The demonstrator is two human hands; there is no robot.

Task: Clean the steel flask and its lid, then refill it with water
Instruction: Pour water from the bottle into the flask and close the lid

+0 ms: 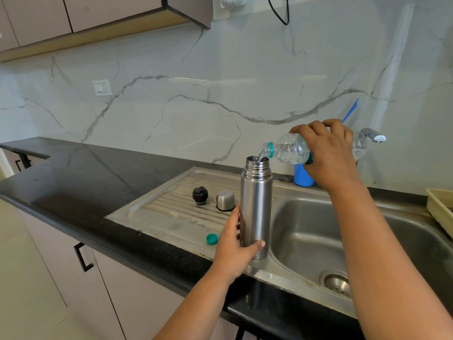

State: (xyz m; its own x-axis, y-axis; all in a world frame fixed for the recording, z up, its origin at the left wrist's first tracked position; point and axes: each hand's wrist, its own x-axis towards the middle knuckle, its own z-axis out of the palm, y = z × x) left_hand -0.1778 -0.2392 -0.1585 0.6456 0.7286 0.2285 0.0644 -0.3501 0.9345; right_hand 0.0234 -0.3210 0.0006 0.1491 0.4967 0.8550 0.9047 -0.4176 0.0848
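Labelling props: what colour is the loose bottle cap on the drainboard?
Teal-green bottle cap, seen in the head view beside the left hand.

So my steel flask [256, 207] is standing upright and open on the sink edge, brushed silver with a threaded neck. Its black stopper [200, 195] and the steel cup lid [225, 200] sit side by side on the ribbed drainboard [157, 207], just left of it.

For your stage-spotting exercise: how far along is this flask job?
Done: the flask stands open, its black stopper and steel cup off on the drainboard. In hand: left hand steadies it while right hand pours from the plastic bottle. Left: finish filling and close it.
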